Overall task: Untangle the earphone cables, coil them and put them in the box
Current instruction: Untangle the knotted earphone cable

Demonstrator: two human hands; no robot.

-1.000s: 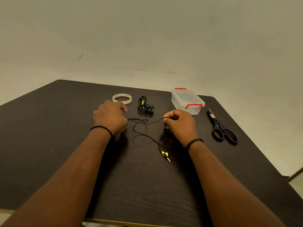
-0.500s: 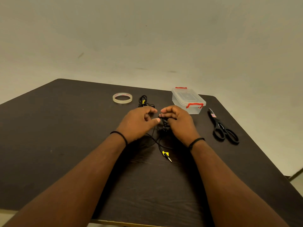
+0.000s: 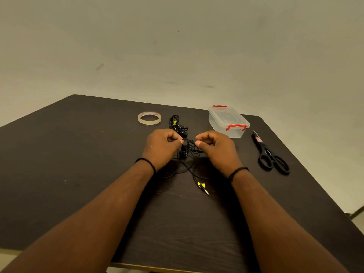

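Fingers (image 3: 178, 139) of the left hand (image 3: 161, 147) are curled, with the thumb and forefinger pinching a thin black earphone cable (image 3: 190, 148) just above the dark wood-grain counter (image 3: 78, 174). Fingers of the right hand (image 3: 216, 148) are curled too, thumb and forefinger nearly closed on each other beside the same tangle; whether they actually grasp the wire cannot be told. Between the two hands the cable bunches in a loose knot with its earbuds, and loops trail toward the person, ending in a metal jack plug (image 3: 204, 190) that carries a small yellow tag. Both wrists wear thin black bands.

Behind the left hand lies a second bundle of black earphones (image 3: 177, 125), with a yellow tag among its strands, still tangled. Left of it lies a flat roll of clear adhesive tape (image 3: 149, 118); red print runs round its inner core, too small to read. Right of the hands stands a clear plastic box with red clip handles (image 3: 228, 121), its lid on. Farther right lie black-handled scissors (image 3: 269, 154), blades closed, with a small label near the pivot that is illegible.
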